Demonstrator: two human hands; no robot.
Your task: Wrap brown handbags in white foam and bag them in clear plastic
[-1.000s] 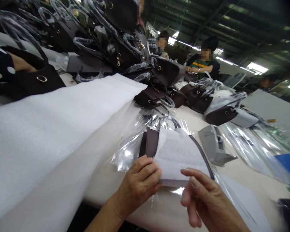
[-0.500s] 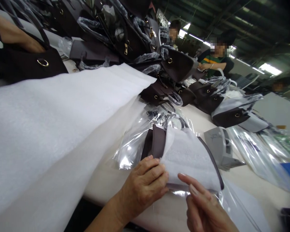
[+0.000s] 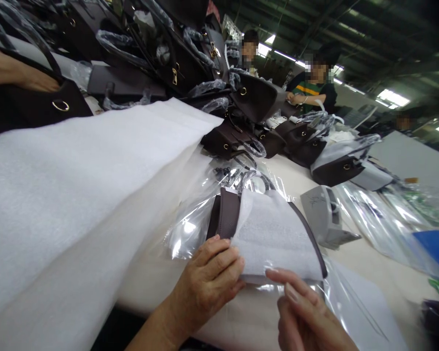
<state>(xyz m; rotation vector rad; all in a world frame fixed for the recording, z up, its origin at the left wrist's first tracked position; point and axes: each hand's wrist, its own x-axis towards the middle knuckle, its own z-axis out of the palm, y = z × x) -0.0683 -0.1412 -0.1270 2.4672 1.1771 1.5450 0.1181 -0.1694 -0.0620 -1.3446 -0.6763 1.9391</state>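
- Our left hand (image 3: 209,278) lies near the worktop's (image 3: 300,180) near edge, its fingers (image 3: 225,256) curled onto the left near corner of the white foam sheet (image 3: 274,236), pinching it against the dark brown bag piece (image 3: 227,214) beneath.
- Our right hand (image 3: 307,317) is at the near right; its fingers (image 3: 289,287) are loosely bent and spread, the tips touching the clear plastic bag (image 3: 193,224) just below the foam sheet's near edge. We cannot tell whether they grip it.
- The foam sheet covers most of the bag piece, which sits in the clear plastic bag in the middle of the worktop.
- To the left a large roll of white foam (image 3: 76,175) slopes across the worktop and over its near edge.
- Just right of the bag piece stands a grey tape dispenser (image 3: 324,217).
- Farther off, dark brown handbags (image 3: 241,136) with wrapped handles crowd the worktop.
- At the far end, a person in a striped top (image 3: 309,92) works with their hands on the worktop.
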